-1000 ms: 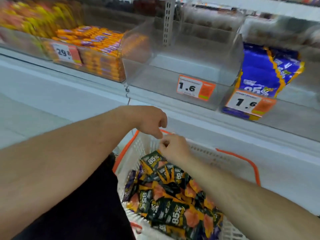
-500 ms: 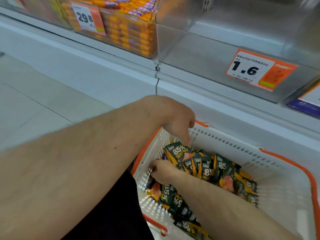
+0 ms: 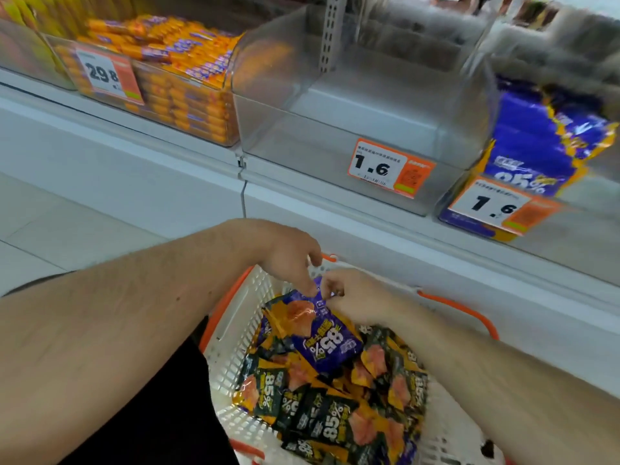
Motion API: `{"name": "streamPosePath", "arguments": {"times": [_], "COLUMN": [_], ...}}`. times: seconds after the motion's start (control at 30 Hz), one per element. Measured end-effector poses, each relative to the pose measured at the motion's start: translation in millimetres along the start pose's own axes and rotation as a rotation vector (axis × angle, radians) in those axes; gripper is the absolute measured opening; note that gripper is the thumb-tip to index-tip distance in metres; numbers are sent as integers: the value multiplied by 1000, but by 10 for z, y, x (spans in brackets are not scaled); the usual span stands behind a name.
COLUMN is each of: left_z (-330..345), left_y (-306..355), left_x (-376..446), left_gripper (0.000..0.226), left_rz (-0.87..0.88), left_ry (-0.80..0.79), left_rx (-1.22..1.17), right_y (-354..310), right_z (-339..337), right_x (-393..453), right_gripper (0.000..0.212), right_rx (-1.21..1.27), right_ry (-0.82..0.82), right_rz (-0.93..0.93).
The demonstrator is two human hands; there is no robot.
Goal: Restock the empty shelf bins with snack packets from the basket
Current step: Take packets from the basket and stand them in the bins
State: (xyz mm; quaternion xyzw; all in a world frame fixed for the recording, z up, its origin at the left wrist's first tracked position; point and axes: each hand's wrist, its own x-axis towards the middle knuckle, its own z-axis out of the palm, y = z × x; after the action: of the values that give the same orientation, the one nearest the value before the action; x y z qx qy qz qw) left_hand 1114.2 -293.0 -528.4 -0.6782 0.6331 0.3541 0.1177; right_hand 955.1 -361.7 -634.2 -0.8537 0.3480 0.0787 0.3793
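Observation:
A white basket (image 3: pixel 235 333) with orange rim holds several dark green and orange snack packets (image 3: pixel 322 421). On top of them lies a purple snack packet (image 3: pixel 322 340), tilted, its upper edge lifted. My left hand (image 3: pixel 288 256) pinches that upper edge with fingertips, and my right hand (image 3: pixel 355 293) grips the same edge just to the right. Above, a clear shelf bin (image 3: pixel 335 129) with a 1.6 price tag (image 3: pixel 389 167) stands empty.
Left of the empty bin, a bin of orange bars (image 3: pixel 188 85) carries a 29.8 tag. To the right, a bin with purple packets (image 3: pixel 536 142) has another 1.6 tag. A white shelf ledge (image 3: pixel 369 213) runs just beyond the basket. Tiled floor lies at left.
Both hands rose out of the green packets and came together at the far end of the basket, now holding up a purple packet. The view tilted up toward the shelf.

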Motion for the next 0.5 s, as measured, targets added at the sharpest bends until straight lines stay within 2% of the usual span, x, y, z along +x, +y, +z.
{"name": "streamPosePath", "arguments": {"times": [0.13, 0.33, 0.43, 0.5], "left_z": [126, 236, 286, 285], "left_y": [162, 602, 798, 876], "left_x": [49, 153, 203, 225], "left_gripper": [62, 20, 12, 12], "left_rz": [42, 195, 256, 277], "left_ry": [35, 137, 194, 234], "left_rx": [-254, -653, -861, -992], "right_y": [10, 23, -32, -25], "right_z": [-595, -1079, -1226, -1309], "right_x": [-431, -880, -1066, -1193], "right_gripper": [36, 30, 31, 31], "right_rx": [38, 110, 103, 124], "right_ry": [56, 147, 284, 473], "right_rz": [-59, -69, -83, -81]}}
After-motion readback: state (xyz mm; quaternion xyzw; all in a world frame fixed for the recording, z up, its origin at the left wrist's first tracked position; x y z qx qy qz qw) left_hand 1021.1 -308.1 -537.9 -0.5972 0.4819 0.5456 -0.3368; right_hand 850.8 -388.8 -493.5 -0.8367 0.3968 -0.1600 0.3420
